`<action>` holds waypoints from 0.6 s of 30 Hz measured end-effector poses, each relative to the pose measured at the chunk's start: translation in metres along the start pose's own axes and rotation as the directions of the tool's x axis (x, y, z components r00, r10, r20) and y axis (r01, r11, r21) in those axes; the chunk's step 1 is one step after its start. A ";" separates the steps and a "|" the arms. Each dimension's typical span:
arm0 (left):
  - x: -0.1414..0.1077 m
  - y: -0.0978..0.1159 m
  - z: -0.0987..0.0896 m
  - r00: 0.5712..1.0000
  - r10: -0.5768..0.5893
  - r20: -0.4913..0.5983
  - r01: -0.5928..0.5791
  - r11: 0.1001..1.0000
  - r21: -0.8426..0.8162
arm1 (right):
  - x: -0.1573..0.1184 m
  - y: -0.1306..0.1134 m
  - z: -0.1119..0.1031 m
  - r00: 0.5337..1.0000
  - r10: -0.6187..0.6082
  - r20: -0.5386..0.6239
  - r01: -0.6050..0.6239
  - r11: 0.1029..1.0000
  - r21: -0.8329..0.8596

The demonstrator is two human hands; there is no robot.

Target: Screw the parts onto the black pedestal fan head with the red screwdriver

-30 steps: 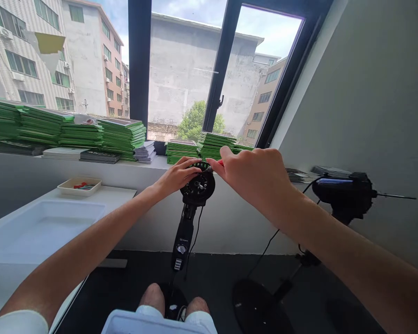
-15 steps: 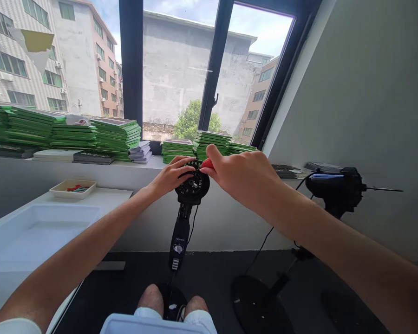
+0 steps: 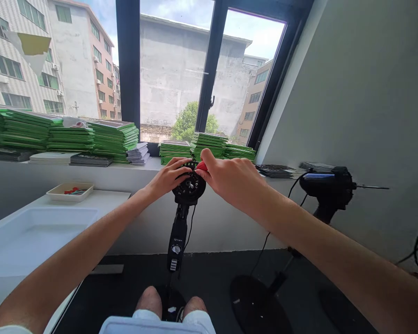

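In front of me stands a black pedestal fan without blades; its round head (image 3: 191,186) faces me with the centre shaft bare. My left hand (image 3: 170,177) lies on the upper left of the head, fingers bent over its rim and face; its thumb is hidden. My right hand (image 3: 226,178) is closed round a red-handled tool (image 3: 201,165) at the head's upper right edge. The tool looks like a screwdriver, but its tip is hidden. Below the head, the control column (image 3: 176,248) carries a knob and several buttons.
A second black fan (image 3: 329,188) with a long bare shaft stands at right on a round base (image 3: 257,301). Stacked green-edged booklets (image 3: 114,139) line the windowsill. At left, a white table (image 3: 116,197) bears a small tray (image 3: 69,197) of coloured tools and a large white tray (image 3: 45,211).
The view has shifted slightly, moving most things a little left in the picture. Both hands stay at the fan head, and the red handle remains in my right hand.
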State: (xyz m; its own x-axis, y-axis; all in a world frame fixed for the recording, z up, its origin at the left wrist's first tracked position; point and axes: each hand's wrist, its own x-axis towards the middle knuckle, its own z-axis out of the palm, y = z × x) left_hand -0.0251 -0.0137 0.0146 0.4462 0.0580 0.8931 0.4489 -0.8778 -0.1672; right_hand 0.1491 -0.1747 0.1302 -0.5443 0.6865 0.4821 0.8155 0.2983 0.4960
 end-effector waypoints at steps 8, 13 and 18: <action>-0.017 0.015 -0.007 0.994 -0.100 0.036 0.103 0.990 -0.095 | -0.040 0.002 -0.002 0.993 0.069 -0.096 -0.049 0.979 0.199; -0.092 0.084 -0.007 0.788 -0.543 -0.291 0.507 0.840 -0.193 | -0.145 0.004 0.003 0.872 0.409 -0.269 -0.179 0.777 0.603; -0.235 0.195 0.027 0.799 -0.601 -0.018 0.582 0.781 -0.227 | -0.281 -0.003 0.049 0.554 0.832 0.006 -0.314 0.203 0.927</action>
State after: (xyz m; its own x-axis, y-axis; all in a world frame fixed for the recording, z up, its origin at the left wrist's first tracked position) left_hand -0.0221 -0.1854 -0.2391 0.0731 0.5649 0.8219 0.4346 -0.7598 0.4836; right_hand 0.3090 -0.3361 -0.0420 0.3783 0.6328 0.6756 0.5187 0.4596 -0.7209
